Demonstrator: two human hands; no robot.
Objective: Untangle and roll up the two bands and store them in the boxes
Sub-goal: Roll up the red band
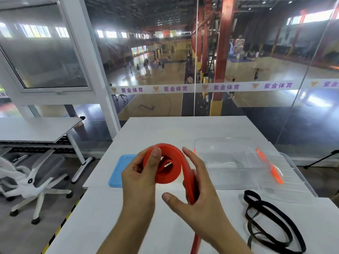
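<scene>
Red band (166,171), partly rolled into a loose coil, held up between both hands above the white table (113,217). Left hand (139,177) gripping the coil, thumb pressed over its outer edge, fingers curled behind. Right hand (199,191) just beside the coil, unrolled tail running through the palm and hanging down past the wrist; thumb out, fingers loosely bent around the strip. Black band (271,224) lying in tangled loops on the table, right of the right hand and well apart from it. Clear plastic box (229,160) with orange latches beyond the right hand. Blue lid (117,173) flat on the table behind the left hand.
</scene>
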